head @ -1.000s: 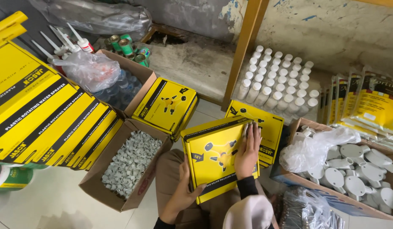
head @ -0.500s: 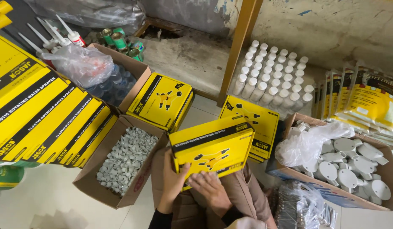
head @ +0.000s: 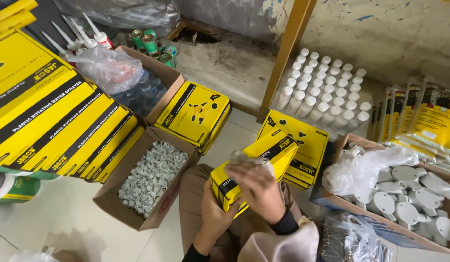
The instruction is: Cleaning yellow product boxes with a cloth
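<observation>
A flat yellow and black box (head: 263, 157) stands tilted on its edge over my lap. My left hand (head: 212, 216) grips its lower near end from below. My right hand (head: 258, 187) lies on top of its upper edge, pressing a crumpled whitish cloth (head: 244, 157) against the box. More boxes of the same kind lie flat on the floor just beyond, one stack (head: 193, 114) to the left and one stack (head: 307, 140) right behind the held box.
A row of long yellow boxes (head: 50, 126) leans at the left. An open carton of small white clips (head: 149, 177) sits beside my knee. At the right, a carton of white round fittings (head: 409, 196) under a plastic bag. White tubes (head: 327, 94) and a yellow post (head: 288, 46) stand behind.
The box has turned from lying flat to standing on its edge. My right hand moved from the box's face, went below it, and now rests on its top edge with a cloth.
</observation>
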